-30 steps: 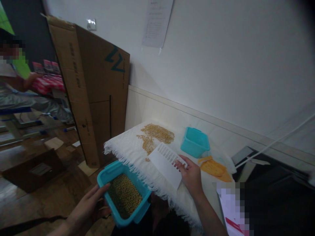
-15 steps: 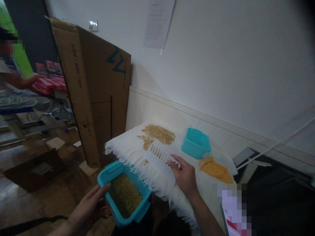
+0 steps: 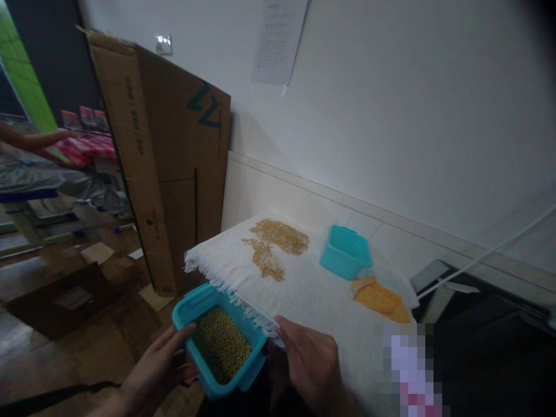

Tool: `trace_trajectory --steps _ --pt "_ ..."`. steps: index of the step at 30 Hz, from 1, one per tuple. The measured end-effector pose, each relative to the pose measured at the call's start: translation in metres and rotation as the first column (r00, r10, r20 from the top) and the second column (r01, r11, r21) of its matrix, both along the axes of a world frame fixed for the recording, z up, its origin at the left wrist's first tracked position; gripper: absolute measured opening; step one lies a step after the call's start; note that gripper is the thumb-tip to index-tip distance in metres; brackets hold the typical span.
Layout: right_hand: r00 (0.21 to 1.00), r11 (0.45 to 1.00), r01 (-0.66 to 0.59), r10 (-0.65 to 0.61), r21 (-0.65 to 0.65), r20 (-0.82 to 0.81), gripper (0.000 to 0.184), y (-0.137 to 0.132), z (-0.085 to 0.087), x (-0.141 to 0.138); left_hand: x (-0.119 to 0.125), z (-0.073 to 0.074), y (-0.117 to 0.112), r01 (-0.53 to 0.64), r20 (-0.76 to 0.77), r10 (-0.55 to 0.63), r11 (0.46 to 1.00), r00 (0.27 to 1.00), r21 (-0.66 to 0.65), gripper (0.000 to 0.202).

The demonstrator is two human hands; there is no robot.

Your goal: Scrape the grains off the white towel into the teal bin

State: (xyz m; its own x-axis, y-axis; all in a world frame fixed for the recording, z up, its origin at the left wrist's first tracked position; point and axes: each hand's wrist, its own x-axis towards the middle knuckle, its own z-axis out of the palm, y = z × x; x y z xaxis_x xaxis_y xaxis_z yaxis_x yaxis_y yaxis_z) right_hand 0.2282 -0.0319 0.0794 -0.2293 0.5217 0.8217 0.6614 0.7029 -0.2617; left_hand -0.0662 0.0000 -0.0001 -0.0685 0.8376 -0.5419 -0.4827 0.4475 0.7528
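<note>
My left hand (image 3: 163,362) grips the near left rim of a turquoise plastic tub (image 3: 252,370), thumb over the edge. Many soybeans (image 3: 223,341) lie inside it. The tub is held just below the fringed edge of a white cloth (image 3: 304,295). At that edge my right hand (image 3: 310,359) is closed, fingertips beside the tub's right corner. It seems to hold the white slotted tool, now nearly edge-on and mostly hidden among the fringe. Farther back on the cloth, loose soybeans (image 3: 282,236) are spread in a patch, with a smaller trail (image 3: 267,263) toward me.
A second turquoise tub (image 3: 347,255) stands on the cloth, beside an orange-yellow cloth-like item (image 3: 380,298). A tall cardboard box (image 3: 182,150) leans at the wall. Another person's arm (image 3: 30,141) shows at far left. A lower box (image 3: 65,301) lies on the floor.
My right hand has moved down and toward me with the white slotted tool, from the soybeans to the cloth's edge by the tub. The bean trail is uncovered. My left hand stays put.
</note>
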Motion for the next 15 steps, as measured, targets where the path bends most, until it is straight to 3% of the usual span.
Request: trace_trajectory --steps 3,8,11,15 --pt "0.986 0.985 0.166 -0.166 0.038 -0.007 0.031 0.006 0.002 0.019 0.000 0.000 0.000 0.001 -0.022 0.000 1.000 1.000 0.007 0.051" --pt "0.878 0.877 0.475 -0.478 0.066 0.021 0.028 0.018 -0.009 0.062 0.001 0.000 -0.001 0.018 -0.029 -0.018 1.000 0.999 0.019 0.042" --pt "0.849 0.851 0.521 -0.524 0.062 0.064 0.032 0.019 -0.018 0.069 0.002 0.000 -0.002 0.016 -0.028 -0.016 1.000 0.999 0.011 0.042" --pt "0.878 0.879 0.447 -0.466 0.166 0.106 0.030 0.021 -0.019 0.061 0.003 -0.001 -0.002 0.010 -0.052 -0.010 1.000 0.999 0.009 0.041"
